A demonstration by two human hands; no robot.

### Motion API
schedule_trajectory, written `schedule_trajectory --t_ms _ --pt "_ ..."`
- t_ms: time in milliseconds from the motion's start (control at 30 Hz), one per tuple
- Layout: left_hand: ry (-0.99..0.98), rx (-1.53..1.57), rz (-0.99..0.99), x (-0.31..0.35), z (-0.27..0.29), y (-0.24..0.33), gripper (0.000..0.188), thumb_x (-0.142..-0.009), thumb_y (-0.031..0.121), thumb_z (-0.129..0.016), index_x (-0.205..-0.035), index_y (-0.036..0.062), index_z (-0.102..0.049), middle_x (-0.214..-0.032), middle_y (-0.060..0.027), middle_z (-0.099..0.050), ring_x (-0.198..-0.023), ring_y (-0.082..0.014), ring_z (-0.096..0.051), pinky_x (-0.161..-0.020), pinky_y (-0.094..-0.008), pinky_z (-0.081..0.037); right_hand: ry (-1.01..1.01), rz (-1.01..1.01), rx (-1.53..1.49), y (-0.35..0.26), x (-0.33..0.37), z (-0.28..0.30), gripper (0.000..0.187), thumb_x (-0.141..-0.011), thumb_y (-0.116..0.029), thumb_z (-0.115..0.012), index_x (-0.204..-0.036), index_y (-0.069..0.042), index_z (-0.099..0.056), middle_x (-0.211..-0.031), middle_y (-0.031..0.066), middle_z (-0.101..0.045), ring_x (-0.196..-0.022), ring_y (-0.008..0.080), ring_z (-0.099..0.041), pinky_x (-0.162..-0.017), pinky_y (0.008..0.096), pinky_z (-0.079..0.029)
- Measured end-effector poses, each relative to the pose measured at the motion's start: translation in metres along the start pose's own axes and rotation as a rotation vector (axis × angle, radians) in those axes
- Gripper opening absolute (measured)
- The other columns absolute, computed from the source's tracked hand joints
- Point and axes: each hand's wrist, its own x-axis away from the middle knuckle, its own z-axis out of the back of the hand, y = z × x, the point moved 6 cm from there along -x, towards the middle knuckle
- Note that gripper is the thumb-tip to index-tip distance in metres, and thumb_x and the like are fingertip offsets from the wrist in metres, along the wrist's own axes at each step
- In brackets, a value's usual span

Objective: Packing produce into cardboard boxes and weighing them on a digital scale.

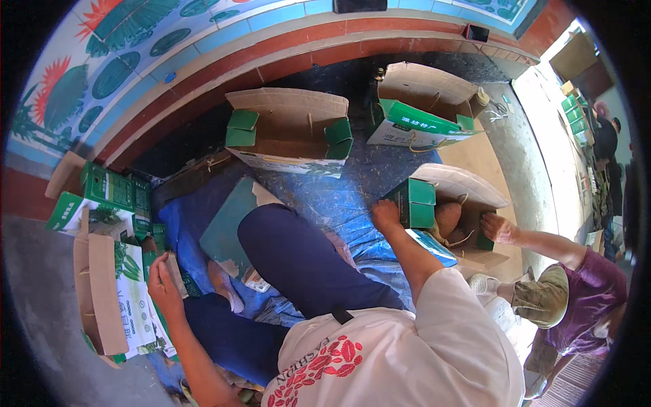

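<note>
My right hand (387,216) is closed on the left end of a green and white cardboard carton (411,198), by its folded green end flap. Inside that carton lies a large tan, rounded thing (447,218), partly hidden by shadow and the wall. At the carton's other end is a co-worker's hand (500,228), touching its dark flap. My left hand (163,279) is on the left, its fingers stretched out beside the brown flap (178,275) of a carton. Next to it stands a white and green carton (133,298) with its flaps up.
Two open cartons stand ahead, one in the middle (288,161) and one farther right (413,129). Green cartons (108,186) are at the left. A blue sheet (319,193) covers the ground. The co-worker in a purple shirt (593,298) is at the right. A tiled wall (264,64) runs behind.
</note>
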Motion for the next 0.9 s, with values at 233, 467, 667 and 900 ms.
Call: schedule_trajectory --t_ms 233,467,667,900 --pt "0.025 -0.027 0.021 0.004 0.009 0.002 0.029 -0.093 0.021 -0.043 -0.101 -0.0009 -0.06 -0.1 -0.0116 -0.062 -0.095 -0.0201 -0.057 -0.086 -0.0298 -0.042 -0.249 -0.351 0.097 0.058 0.006 0.002 0.019 -0.076 -0.021 -0.054 -0.078 -0.012 -0.07 -0.087 0.0134 -0.067 -0.082 0.0297 -0.065 -0.073 0.0423 -0.05" --pt "0.04 -0.057 0.046 0.008 0.014 0.001 0.025 -0.092 0.018 -0.045 -0.101 0.0009 -0.061 -0.1 -0.0109 -0.063 -0.096 -0.0209 -0.058 -0.086 -0.0306 -0.042 0.013 -0.459 -0.111 0.058 -0.03 0.058 0.025 -0.082 -0.028 -0.053 -0.093 -0.007 -0.062 -0.097 0.0135 -0.061 -0.09 0.0312 -0.059 -0.074 0.0409 -0.048" --pt "0.074 -0.058 0.074 0.015 0.023 -0.001 0.024 -0.091 0.016 -0.046 -0.1 0.0003 -0.061 -0.099 -0.012 -0.063 -0.095 -0.0223 -0.059 -0.085 -0.0313 -0.043 0.535 0.087 -0.294 -0.062 -0.096 0.162 0.022 -0.074 -0.017 -0.064 -0.093 -0.007 -0.058 -0.094 0.0119 -0.058 -0.089 0.0317 -0.054 -0.08 0.0398 -0.044" --pt "0.107 -0.104 0.046 0.022 0.035 0.002 0.02 -0.089 0.015 -0.049 -0.096 0.0001 -0.061 -0.095 -0.014 -0.063 -0.09 -0.0247 -0.059 -0.081 -0.0318 -0.044 0.192 0.321 -0.199 -0.134 -0.155 0.132 0.03 -0.071 -0.019 -0.065 -0.099 -0.008 -0.057 -0.093 0.0131 -0.06 -0.092 0.0313 -0.057 -0.079 0.0413 -0.046"
